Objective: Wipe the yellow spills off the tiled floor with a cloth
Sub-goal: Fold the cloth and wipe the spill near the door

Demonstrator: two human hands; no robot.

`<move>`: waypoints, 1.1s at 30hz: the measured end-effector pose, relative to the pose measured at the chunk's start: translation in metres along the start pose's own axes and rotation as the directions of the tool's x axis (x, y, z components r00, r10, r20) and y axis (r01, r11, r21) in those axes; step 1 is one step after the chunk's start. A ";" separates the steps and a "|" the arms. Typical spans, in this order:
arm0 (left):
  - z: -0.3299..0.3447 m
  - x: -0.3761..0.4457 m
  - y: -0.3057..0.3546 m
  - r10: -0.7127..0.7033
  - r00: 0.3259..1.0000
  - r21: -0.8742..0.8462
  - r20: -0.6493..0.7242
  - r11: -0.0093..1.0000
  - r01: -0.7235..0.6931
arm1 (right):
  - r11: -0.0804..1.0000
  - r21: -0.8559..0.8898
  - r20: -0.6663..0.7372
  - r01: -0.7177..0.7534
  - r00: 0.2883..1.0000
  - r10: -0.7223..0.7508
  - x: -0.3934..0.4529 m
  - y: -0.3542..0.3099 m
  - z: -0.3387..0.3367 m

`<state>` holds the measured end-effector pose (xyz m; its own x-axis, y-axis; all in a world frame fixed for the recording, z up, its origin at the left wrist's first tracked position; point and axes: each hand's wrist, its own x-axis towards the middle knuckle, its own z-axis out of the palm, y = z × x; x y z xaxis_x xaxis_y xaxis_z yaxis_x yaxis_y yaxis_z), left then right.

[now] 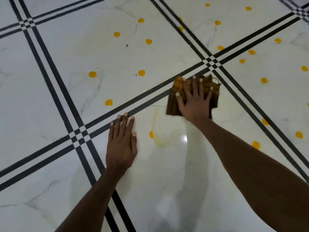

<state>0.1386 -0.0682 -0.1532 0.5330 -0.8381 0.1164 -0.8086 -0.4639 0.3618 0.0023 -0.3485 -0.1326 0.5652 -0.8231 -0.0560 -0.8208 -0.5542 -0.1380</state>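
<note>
A folded brown and yellow checked cloth (214,91) lies flat on the white tiled floor (66,52), just below a crossing of black tile lines. My right hand (194,99) presses down on it with fingers spread. My left hand (122,141) rests palm-down on the floor to the left, fingers together, holding nothing. Between the hands a pale yellow smear (158,131) curves across the tile beside a half-wiped yellow spot (151,134). Round yellow spots dot the tiles, such as a spot (108,102) left of the cloth and a spot (264,80) right of it.
Several more yellow spots spread over the far tiles, among them one (141,72) and one (299,134). Paired black lines (55,72) cross the white marble-look tiles in a grid. A light glare (184,138) shines on the near tile.
</note>
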 end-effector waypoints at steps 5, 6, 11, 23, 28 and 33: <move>0.005 -0.008 -0.005 -0.007 1.000 0.002 0.019 1.000 0.007 | 0.852 -0.027 0.115 0.523 0.848 -0.517 -0.102 -0.072 0.033; 0.004 -0.007 -0.004 -0.008 1.000 -0.002 0.025 1.000 0.008 | 0.845 -0.017 0.110 0.534 0.841 -0.530 -0.120 -0.054 0.029; -0.002 -0.007 -0.001 -0.040 0.999 0.000 0.032 0.999 0.040 | 0.998 -0.014 0.074 0.059 0.996 -0.058 -0.210 -0.015 0.013; 0.004 -0.011 -0.002 -0.034 0.998 -0.011 0.057 0.999 0.035 | 1.000 0.013 -0.013 0.015 1.000 -0.015 -0.033 -0.019 0.026; 0.000 -0.008 -0.001 -0.046 0.998 -0.020 0.038 0.999 0.047 | 0.998 0.051 0.004 -0.045 0.999 0.045 -0.004 -0.083 0.021; 0.003 -0.014 -0.010 -0.083 0.997 -0.031 -0.005 0.996 0.083 | 0.798 -0.003 0.079 0.602 0.796 -0.600 -0.055 -0.108 0.036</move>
<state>0.1388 -0.0524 -0.1611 0.5995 -0.7953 0.0904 -0.7536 -0.5228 0.3986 0.0629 -0.2387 -0.1507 0.9491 -0.3125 -0.0397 -0.3149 -0.9387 -0.1405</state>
